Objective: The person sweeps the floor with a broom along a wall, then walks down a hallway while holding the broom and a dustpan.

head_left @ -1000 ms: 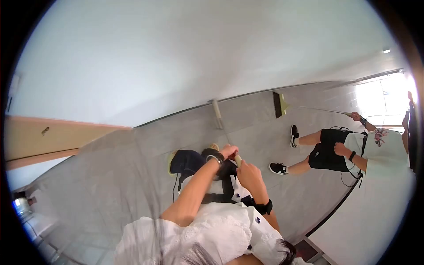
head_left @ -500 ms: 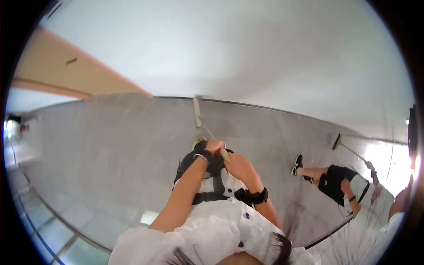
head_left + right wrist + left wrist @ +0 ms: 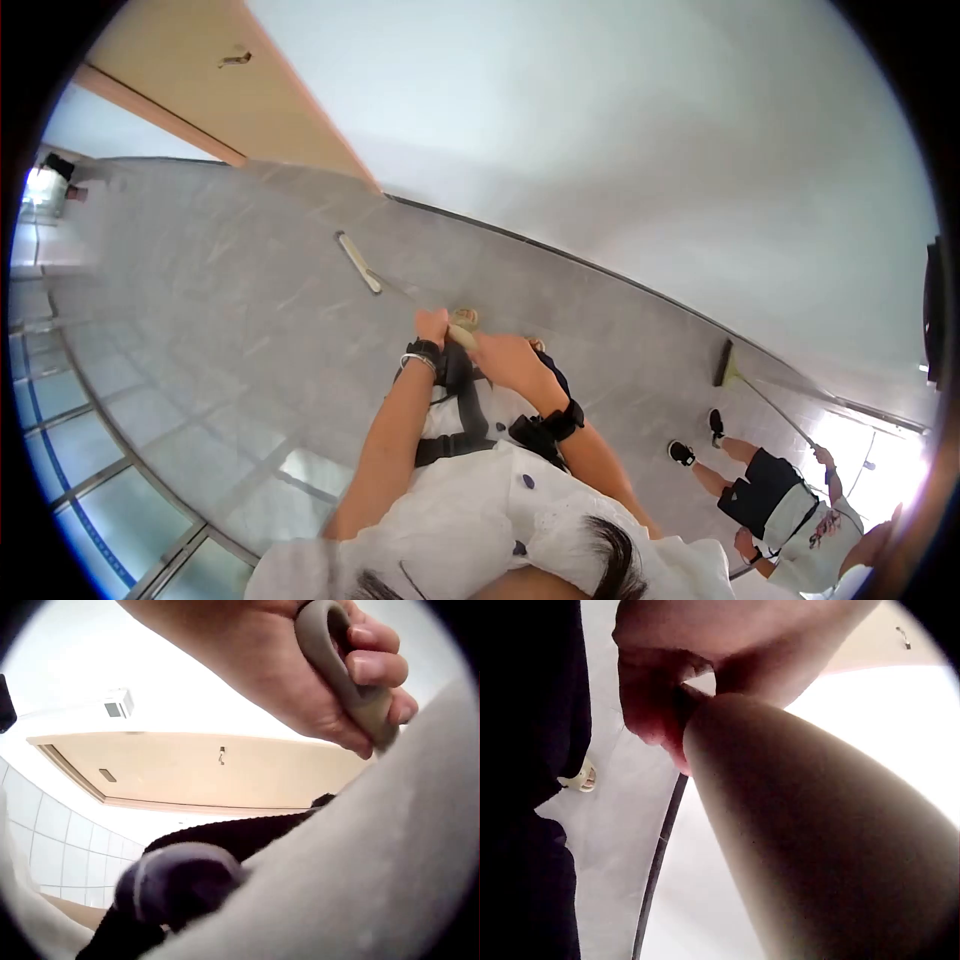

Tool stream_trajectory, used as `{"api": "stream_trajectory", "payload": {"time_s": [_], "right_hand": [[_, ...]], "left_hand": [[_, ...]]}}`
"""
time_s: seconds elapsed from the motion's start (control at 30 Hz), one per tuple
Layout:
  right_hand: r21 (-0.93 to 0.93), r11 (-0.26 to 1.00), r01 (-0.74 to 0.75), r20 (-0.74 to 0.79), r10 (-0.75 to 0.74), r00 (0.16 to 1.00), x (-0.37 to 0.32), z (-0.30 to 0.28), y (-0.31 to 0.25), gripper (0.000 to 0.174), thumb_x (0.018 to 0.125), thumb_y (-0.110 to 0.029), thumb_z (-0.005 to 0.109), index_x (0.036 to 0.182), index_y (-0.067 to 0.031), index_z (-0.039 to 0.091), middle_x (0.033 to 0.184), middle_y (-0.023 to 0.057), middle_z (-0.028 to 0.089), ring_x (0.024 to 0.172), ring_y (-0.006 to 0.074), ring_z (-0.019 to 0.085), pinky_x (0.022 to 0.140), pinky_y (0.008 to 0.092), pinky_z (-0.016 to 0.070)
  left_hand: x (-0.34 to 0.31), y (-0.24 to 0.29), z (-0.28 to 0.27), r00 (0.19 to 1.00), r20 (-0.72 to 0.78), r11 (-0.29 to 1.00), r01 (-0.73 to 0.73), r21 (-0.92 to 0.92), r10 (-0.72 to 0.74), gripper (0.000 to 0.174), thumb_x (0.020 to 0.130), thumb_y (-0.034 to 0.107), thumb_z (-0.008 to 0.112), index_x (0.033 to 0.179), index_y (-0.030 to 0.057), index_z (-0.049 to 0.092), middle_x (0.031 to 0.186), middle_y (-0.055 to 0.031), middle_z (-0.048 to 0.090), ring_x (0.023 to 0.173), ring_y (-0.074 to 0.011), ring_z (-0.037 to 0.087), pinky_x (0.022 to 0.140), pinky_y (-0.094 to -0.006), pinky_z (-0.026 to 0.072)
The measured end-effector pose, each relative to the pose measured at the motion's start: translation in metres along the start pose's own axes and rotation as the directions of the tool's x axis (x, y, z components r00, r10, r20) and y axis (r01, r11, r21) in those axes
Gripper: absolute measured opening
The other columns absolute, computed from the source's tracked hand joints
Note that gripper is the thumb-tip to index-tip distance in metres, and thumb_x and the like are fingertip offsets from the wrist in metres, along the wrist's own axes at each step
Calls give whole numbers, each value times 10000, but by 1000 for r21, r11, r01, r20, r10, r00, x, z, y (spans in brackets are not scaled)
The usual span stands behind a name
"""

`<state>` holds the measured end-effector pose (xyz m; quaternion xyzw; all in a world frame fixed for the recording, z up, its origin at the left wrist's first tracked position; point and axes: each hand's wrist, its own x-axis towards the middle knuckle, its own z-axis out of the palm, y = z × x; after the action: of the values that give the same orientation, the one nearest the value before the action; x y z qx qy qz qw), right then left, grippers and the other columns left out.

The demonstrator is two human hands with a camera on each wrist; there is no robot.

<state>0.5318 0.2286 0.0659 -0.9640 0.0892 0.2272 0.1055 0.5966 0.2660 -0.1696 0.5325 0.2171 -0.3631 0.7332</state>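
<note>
A long-handled floor tool with a narrow pale head [image 3: 358, 262] lies across the grey floor in the head view, left of the wall's base. My left hand [image 3: 432, 327] grips its thin pole, lower down than my right hand [image 3: 505, 360], which holds the pale handle [image 3: 462, 337] near its end. In the left wrist view, fingers of my left hand [image 3: 727, 637] curl round the pole beyond the large, blurred handle [image 3: 817, 825]. The right wrist view has my right hand [image 3: 277, 667] wrapped round the handle's end, with a grey hanging loop [image 3: 324, 645] showing.
At the lower right, another person [image 3: 800, 515] holds a broom whose dark head [image 3: 723, 363] is by the wall [image 3: 620, 150]. A tan door [image 3: 200, 70] stands upper left, glass panels [image 3: 130, 510] lower left. One of my shoes [image 3: 464, 318] shows just beyond my hands.
The tool's head has moved left and away from the wall's base, and both hands have shifted left with the handle. The view has turned; the other person now appears lower at the right.
</note>
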Motion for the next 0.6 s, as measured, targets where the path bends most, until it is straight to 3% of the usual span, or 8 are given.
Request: {"api": "stream_trajectory", "payload": {"time_s": [0.13, 0.17, 0.23, 0.33, 0.43, 0.53, 0.6], "right_hand": [[49, 986, -161, 38, 159, 987, 51, 53, -60, 235, 813, -244, 465, 870, -16, 476, 678, 169, 580, 633, 348, 564, 571, 444, 439], [88, 975, -206, 26, 204, 979, 49, 51, -72, 230, 817, -239, 450, 887, -22, 475, 695, 177, 578, 654, 366, 553, 599, 460, 427], [128, 937, -324, 8, 326, 945, 36, 55, -76, 232, 817, -236, 439, 908, -25, 474, 717, 191, 577, 675, 388, 542, 626, 476, 416], [110, 855, -506, -6, 510, 860, 7, 42, -58, 245, 811, -237, 450, 909, -14, 482, 730, 205, 578, 682, 392, 548, 623, 473, 423], [63, 811, -582, -27, 584, 811, -25, 2, -33, 248, 807, -233, 461, 880, 1, 498, 738, 212, 579, 689, 382, 558, 619, 464, 433], [63, 788, -612, -62, 616, 786, -66, -26, 3, 250, 804, -230, 469, 852, 12, 507, 737, 208, 582, 692, 372, 565, 615, 456, 440], [89, 746, -660, -56, 665, 745, -92, -45, 28, 255, 804, -230, 471, 844, 18, 510, 735, 201, 585, 694, 366, 569, 619, 452, 443]], "left_hand": [[46, -1, -64, 973, 207, 995, 101, -4, -98, 105, 620, 42, 529, 589, -30, 459, 529, -85, 426, 422, -187, 446, 387, -329, 360], [43, 8, -68, 953, 277, 991, 100, 92, -122, 120, 619, 65, 542, 581, -29, 478, 531, -84, 444, 429, -185, 455, 394, -324, 363], [29, 23, -59, 899, 412, 913, -35, 405, -148, 156, 616, 110, 566, 564, -28, 516, 534, -81, 480, 443, -181, 472, 409, -314, 369], [23, -12, -1, 855, 483, 829, -126, 545, -187, 199, 627, 159, 586, 557, -25, 558, 544, -80, 534, 470, -170, 489, 442, -288, 382], [-25, 10, 69, 704, 580, 879, 136, 457, -410, 195, 644, 162, 584, 614, -31, 566, 582, -90, 555, 499, -168, 507, 462, -284, 399], [-56, -23, 134, 731, 585, 835, -40, 549, -350, 204, 615, 174, 597, 600, -28, 578, 563, -81, 563, 489, -180, 531, 453, -315, 419], [-75, -35, 174, 696, 631, 845, -64, 531, -344, 224, 612, 187, 597, 608, -36, 575, 557, -80, 557, 477, -180, 525, 444, -313, 411]]}}
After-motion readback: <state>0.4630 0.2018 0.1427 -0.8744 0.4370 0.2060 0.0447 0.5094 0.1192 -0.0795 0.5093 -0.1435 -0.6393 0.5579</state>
